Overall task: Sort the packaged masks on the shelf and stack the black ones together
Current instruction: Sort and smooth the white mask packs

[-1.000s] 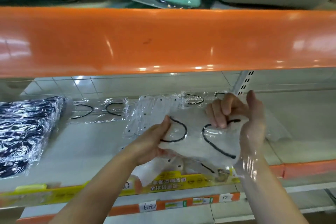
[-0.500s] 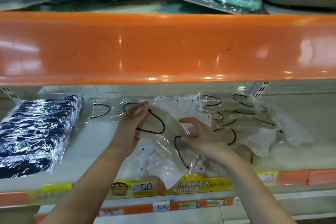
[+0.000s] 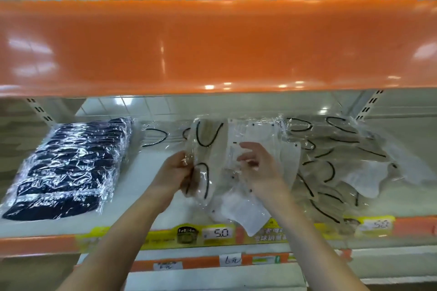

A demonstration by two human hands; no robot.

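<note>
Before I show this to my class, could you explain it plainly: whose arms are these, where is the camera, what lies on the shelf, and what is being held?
There is no machine here. The picture comes from a camera worn on a person's head, looking forward and down, so the two bare arms are that person's own.

They stand at a shop shelf with an orange shelf edge above it. On the left lies a stack of black masks in clear wrappers. On the right lies a loose pile of beige masks with black ear loops. White masks lie in the middle.

The left hand grips one wrapped beige mask, which stands nearly on end. The right hand hovers over the white ones, fingers loosely curled; it seems to hold nothing.
</note>
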